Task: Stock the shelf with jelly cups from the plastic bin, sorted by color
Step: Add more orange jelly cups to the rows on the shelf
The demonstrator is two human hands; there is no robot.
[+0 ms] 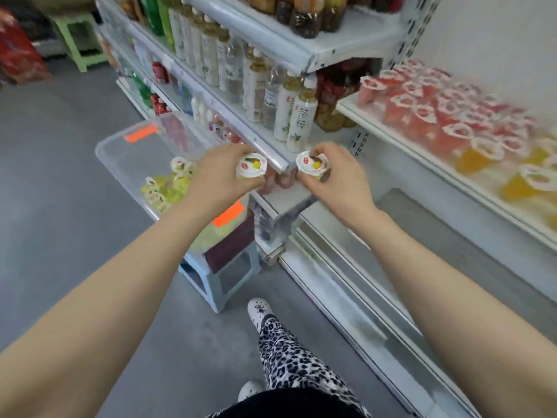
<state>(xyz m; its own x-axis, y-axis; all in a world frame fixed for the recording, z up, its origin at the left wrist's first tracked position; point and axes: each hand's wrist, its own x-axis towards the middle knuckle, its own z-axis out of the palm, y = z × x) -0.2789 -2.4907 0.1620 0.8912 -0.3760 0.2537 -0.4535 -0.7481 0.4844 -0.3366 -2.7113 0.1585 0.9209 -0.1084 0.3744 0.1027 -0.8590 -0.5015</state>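
Left hand (215, 179) grips a round yellow jelly cup (251, 166), glossy white lid up, just right of the clear plastic bin (132, 164). Right hand (342, 182) grips a second cup (312, 163), farther right. Yellow cups (168, 188) lie inside the bin. The white shelf (391, 137), well right, carries red and orange cups.

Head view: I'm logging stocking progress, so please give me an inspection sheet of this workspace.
Surface: white shelf holds red jelly cups at its far end and orange jelly cups nearer.
Job's things: plastic bin sits on a blue stool; yellow-green cups remain inside.
Clutter: nothing seen.
Hands: left hand grips the left cup; right hand grips the right cup; both cups have white lids.
Cables: nothing seen.
Surroundings: drink bottles on neighbouring shelves, grey floor, green stool far off.
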